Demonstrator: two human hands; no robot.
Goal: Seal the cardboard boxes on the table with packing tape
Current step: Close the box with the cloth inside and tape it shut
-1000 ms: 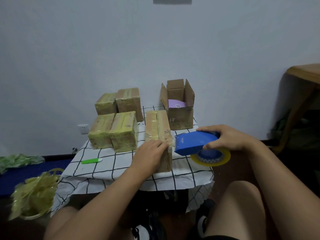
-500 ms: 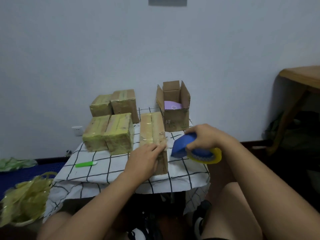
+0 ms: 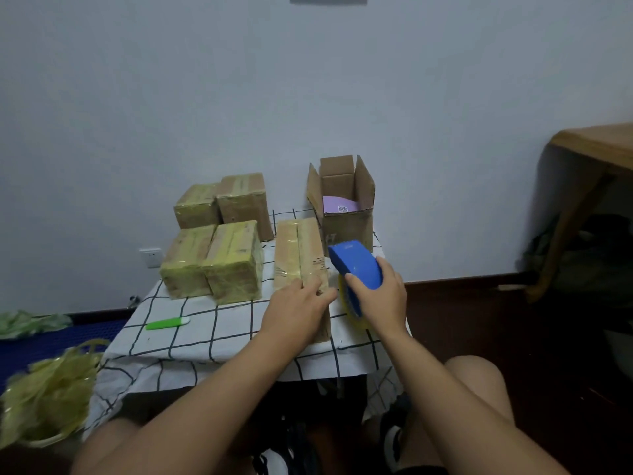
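Matt brown cardboard box (image 3: 299,258) under glossy clear tape; smooth blue plastic tape dispenser (image 3: 358,265); checked cloth (image 3: 219,323) covers the counter.

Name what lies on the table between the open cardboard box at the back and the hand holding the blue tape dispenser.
In the head view, only the blue tape dispenser itself: its nose reaches from the right hand toward the open cardboard box.

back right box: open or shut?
Open. The box's four top flaps stand upright, untaped, with a purple item visible inside.

Bare cloth (image 3: 219,323) beside green marker (image 3: 167,323)
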